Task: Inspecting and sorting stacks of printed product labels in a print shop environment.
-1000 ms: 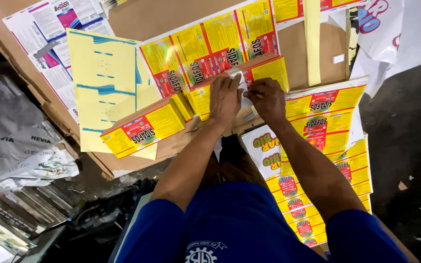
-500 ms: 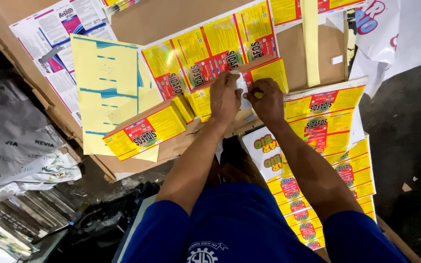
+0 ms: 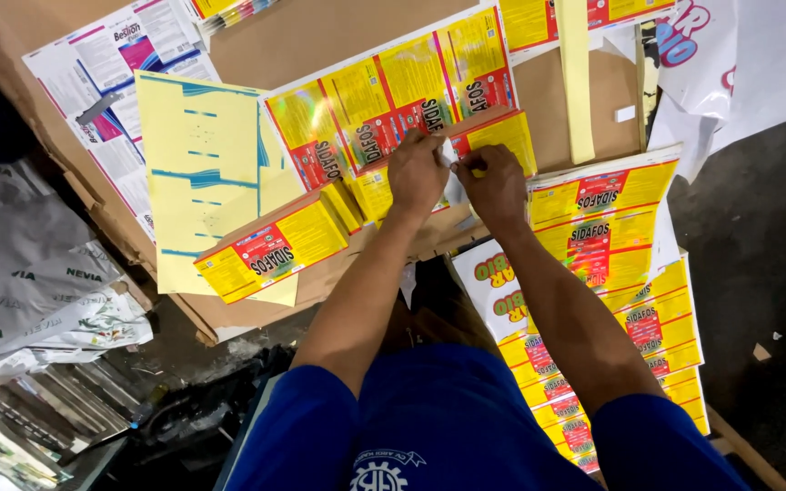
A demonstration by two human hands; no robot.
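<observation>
Landmark: the cardboard sheet [image 3: 320, 36] covering the bench.

- Both hands met near the sheet's near edge, about mid-width. Left hand [image 3: 416, 173] and right hand [image 3: 495, 186] were almost touching, fingers curled toward each other.
- Between them sat a small white piece [image 3: 448, 156], probably a label or backing scrap; too small to tell. It lay over a yellow-and-red carton blank [image 3: 493, 136] whose long axis ran across the sheet, tilted slightly.
- Grip: both hands pinched shut, fingertips together on the white piece and blank edge. Which hand carried the load, I couldn't tell. Neither was clearly nearer.
- Folded yellow carton [image 3: 270, 250] lay left of the hands at the sheet's near edge, untouched, long axis angled up to the right.
- Pale yellow backing sheet [image 3: 197, 173] lay flat just beyond that carton.
- Stack of printed yellow blanks [image 3: 607, 214] sat off the sheet's right side, just beside the right forearm.
</observation>
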